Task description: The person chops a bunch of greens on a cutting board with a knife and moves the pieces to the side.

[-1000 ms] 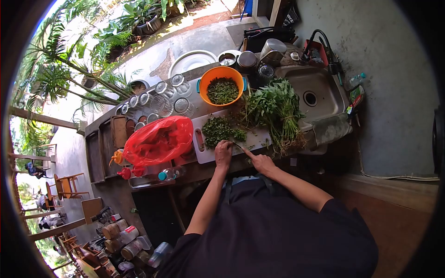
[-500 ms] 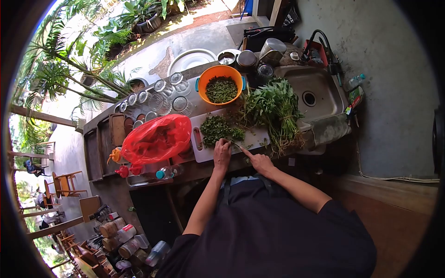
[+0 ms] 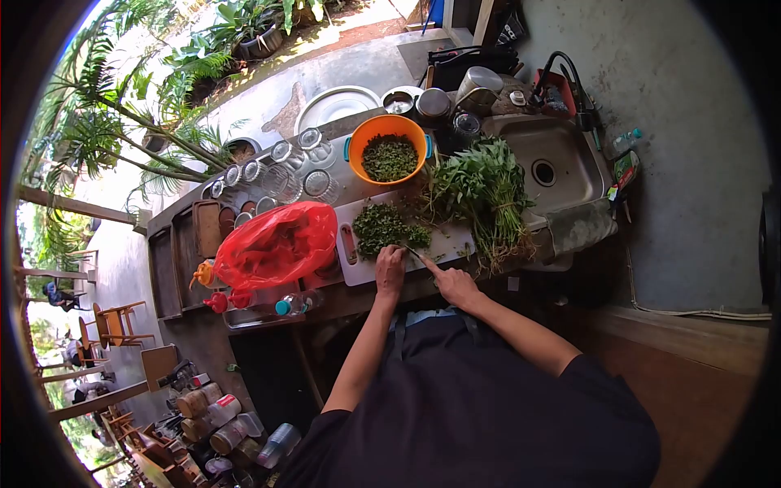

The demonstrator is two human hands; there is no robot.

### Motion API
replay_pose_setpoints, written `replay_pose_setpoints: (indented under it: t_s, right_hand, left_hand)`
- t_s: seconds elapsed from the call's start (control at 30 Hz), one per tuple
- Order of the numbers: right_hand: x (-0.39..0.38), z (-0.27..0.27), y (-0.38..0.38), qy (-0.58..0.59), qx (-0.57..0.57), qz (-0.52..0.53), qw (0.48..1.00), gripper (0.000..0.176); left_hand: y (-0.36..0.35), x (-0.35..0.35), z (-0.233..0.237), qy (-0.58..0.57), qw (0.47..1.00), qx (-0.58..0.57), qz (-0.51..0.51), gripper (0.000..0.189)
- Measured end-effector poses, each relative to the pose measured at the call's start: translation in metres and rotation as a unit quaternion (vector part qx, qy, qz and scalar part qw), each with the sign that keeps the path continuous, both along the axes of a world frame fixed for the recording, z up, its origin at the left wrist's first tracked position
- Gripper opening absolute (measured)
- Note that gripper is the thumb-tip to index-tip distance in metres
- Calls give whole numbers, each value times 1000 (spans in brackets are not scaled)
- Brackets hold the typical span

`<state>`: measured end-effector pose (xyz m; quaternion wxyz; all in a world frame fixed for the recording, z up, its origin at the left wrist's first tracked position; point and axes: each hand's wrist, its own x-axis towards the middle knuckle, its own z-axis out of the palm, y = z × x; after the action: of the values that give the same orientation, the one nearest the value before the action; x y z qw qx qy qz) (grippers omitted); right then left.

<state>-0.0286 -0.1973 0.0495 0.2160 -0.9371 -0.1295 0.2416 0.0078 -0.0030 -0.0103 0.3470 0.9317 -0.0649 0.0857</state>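
Observation:
A white cutting board (image 3: 451,241) lies at the counter's front edge with a heap of chopped green leaves (image 3: 381,229) on it. My right hand (image 3: 455,286) is closed around a knife (image 3: 414,254), index finger stretched along it. The blade points left toward my left hand (image 3: 390,265). That hand's fingers are bent down onto the board at the near side of the leaves, pressing on some of the greens. Right of the heap lies a big bunch of leafy greens (image 3: 488,183) with stems and roots. An orange colander (image 3: 358,163) behind the board contains chopped leaves.
Left of the board sits a red plastic bag (image 3: 277,244), with a water bottle (image 3: 294,304) and sauce bottles in front. Several upturned glasses (image 3: 320,185) stand behind it. At the right is a steel sink (image 3: 569,142), with a cloth (image 3: 579,228) over its front edge.
Both hands and the knife stay in nearly the same place over the board. The whole view has shifted very slightly.

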Motion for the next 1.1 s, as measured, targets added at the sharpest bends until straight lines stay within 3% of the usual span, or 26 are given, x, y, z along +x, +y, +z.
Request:
replay_pose_setpoints:
  t_s: [0.37,0.67,1.1]
  right_hand:
    - [1,6,3,34,-12,4,999,75]
    - [0,-22,6,-2,7,-14,1000,80]
    - [-7,-22,-5,-26,4,19,999,83]
  left_hand:
    - [0,0,1,-4,1000,-3,2,14]
    - [-3,-3,11,-6,1000,7,-14,14]
    - [0,-3,-5,4,1000,-21,16,11]
